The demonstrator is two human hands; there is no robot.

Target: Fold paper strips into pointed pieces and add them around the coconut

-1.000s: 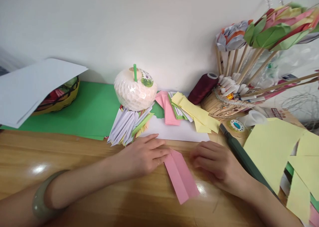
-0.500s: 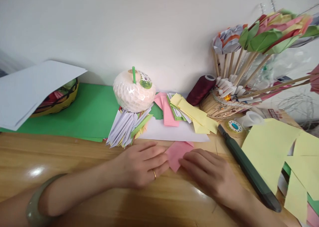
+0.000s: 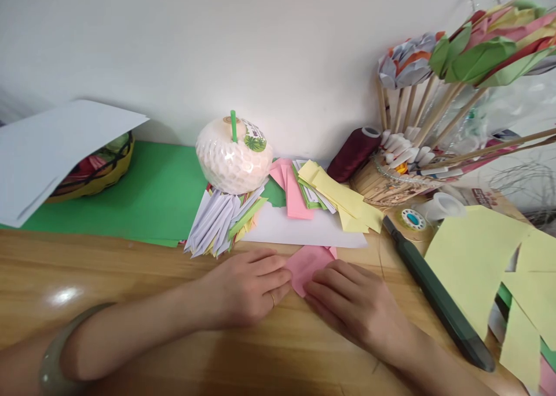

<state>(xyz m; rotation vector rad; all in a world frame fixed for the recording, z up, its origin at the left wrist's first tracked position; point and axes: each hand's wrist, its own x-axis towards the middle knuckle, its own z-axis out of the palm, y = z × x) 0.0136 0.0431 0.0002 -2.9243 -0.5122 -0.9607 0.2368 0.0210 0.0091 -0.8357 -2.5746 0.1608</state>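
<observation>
A small piece of pink paper point(image 3: 307, 263) lies on the wooden table between my two hands, with a folded edge along its upper right. My left hand point(image 3: 249, 289), wearing a gold ring, grips the paper's left side, its thumb out of sight. On the opposite side, my right hand point(image 3: 358, 303) has its fingers curled over the lower right edge, holding it. Just behind the paper are a bundle of folded white, green and yellow strips point(image 3: 212, 222), pink strips point(image 3: 296, 193) and yellow strips point(image 3: 336, 193).
A wrapped coconut point(image 3: 234, 158) stands by the wall. At right lie a dark utility knife point(image 3: 438, 297), yellow paper sheets point(image 3: 473, 257) and a maroon thread spool point(image 3: 354, 153), near a wooden holder point(image 3: 382, 182) of paper flowers. White sheets point(image 3: 65, 141) cover a basket point(image 3: 104, 176) at left.
My right hand has slid a little leftward and down along the pink paper's lower right edge. The left hand stays on the paper's left side. The view has shifted slightly.
</observation>
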